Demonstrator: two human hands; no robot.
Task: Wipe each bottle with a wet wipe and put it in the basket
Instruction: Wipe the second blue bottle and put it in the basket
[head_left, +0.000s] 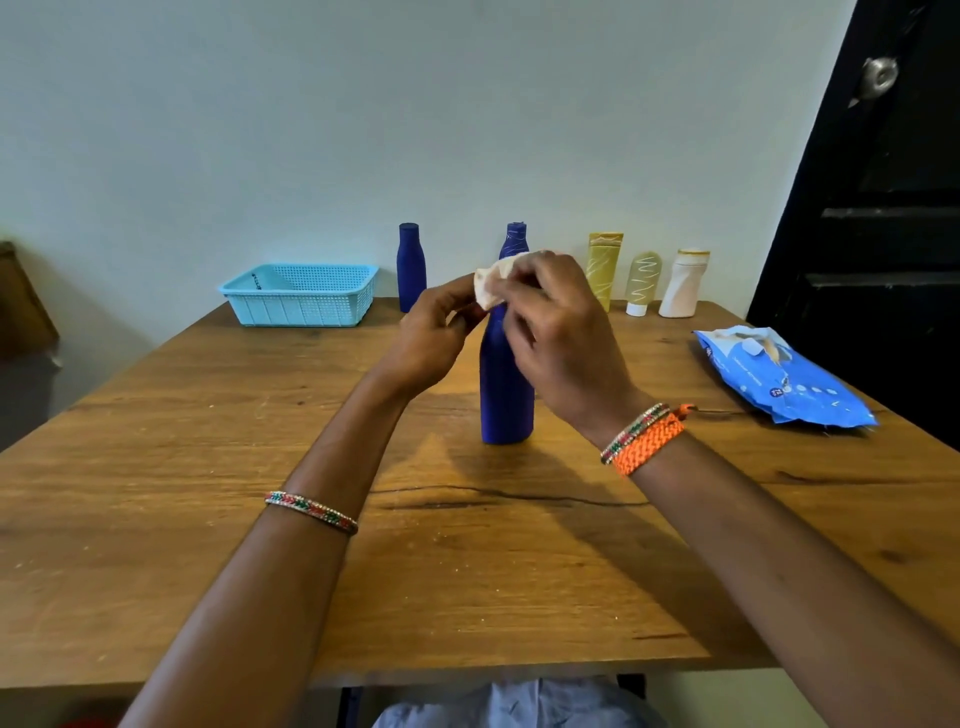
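Note:
A tall blue bottle stands upright in the middle of the wooden table. In front of its neck, my right hand and my left hand both pinch a folded white wet wipe. A shorter blue bottle, a yellow tube, a pale green tube and a white bottle stand in a row at the table's far edge. The light-blue basket sits at the far left; no bottle shows inside it.
A blue pack of wet wipes lies near the table's right edge. A dark door stands at the right. A pale wall runs behind the table.

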